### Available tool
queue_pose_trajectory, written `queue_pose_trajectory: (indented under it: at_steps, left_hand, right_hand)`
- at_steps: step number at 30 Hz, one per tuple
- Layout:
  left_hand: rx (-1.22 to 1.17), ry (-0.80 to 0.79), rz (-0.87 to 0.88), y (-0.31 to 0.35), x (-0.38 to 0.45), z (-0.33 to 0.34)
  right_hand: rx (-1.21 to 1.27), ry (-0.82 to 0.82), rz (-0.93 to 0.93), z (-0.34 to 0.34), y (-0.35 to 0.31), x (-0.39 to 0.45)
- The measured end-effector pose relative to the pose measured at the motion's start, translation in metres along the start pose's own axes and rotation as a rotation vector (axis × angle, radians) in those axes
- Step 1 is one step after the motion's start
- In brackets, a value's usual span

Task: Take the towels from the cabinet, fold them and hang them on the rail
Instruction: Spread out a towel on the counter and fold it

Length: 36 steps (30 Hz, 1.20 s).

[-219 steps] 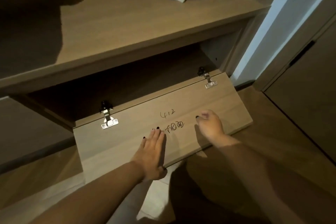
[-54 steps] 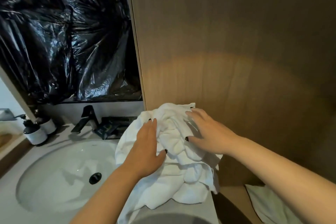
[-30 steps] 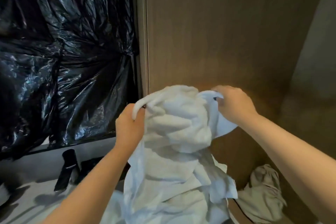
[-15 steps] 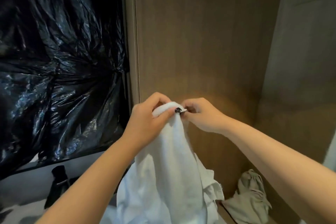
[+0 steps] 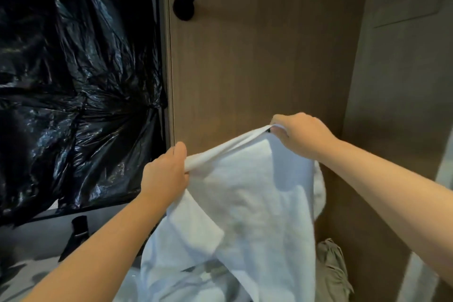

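Towel [image 5: 247, 193], white, soft and limp, light, stretched by its top edge in front of the wooden panel [image 5: 264, 56], hands apart, left hand [image 5: 164, 174] and right hand [image 5: 299, 135] each pinching that edge; best gripped at the corners, loose cloth sagging toward the counter [image 5: 36, 265].

Crinkled black plastic sheet [image 5: 73, 95] covers the left; a black faucet [image 5: 77, 233] stands below it on a grey counter [image 5: 29, 265]; a beige cloth [image 5: 331, 270] lies crumpled at lower right
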State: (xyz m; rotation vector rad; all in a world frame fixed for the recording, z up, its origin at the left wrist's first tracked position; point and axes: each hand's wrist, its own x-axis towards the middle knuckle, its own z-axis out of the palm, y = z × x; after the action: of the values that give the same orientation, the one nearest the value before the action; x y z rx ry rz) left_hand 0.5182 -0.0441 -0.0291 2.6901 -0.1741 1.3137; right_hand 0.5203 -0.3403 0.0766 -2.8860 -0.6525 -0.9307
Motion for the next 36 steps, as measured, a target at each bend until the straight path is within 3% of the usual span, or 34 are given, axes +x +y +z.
queue_pose_trajectory:
  at_steps: [4,7,12,16,19,22,25,28,31,36]
  left_hand:
    - [-0.048,-0.146,-0.244,0.013,0.008,-0.012]
    - [-0.200,-0.179,-0.399,0.013,0.012,-0.020]
    - [-0.626,-0.053,-0.507,0.035,0.017,-0.030]
    - [-0.793,0.016,-0.381,0.096,0.032,-0.051]
    - [-0.729,-0.073,-0.161,0.134,0.041,-0.064]
    - [-0.448,-0.098,0.072,0.139,0.042,-0.065]
    - [-0.469,-0.120,0.049,0.117,0.037,-0.050]
    - [-0.777,-0.325,-0.138,0.100,0.028,-0.026]
    - [-0.981,-0.437,-0.134,0.109,0.020,-0.013]
    - [-0.972,-0.234,0.071,0.158,0.035,-0.046]
  right_hand:
    - [-0.151,0.005,0.174,-0.028,0.040,-0.016]
    - [-0.105,0.029,0.385,-0.037,0.065,-0.032]
    - [-0.019,-0.041,0.515,-0.032,0.083,-0.065]
    - [0.523,-0.158,0.310,-0.017,0.031,-0.084]
    - [0.628,-0.006,0.140,-0.001,-0.010,-0.080]
    - [0.673,0.160,0.219,0.005,-0.012,-0.072]
    - [0.822,0.199,0.349,0.006,-0.009,-0.070]
    - [0.827,0.323,0.439,-0.001,-0.012,-0.072]
    - [0.690,0.341,0.456,-0.007,-0.012,-0.080]
    - [0.624,0.372,0.372,-0.026,-0.011,-0.080]
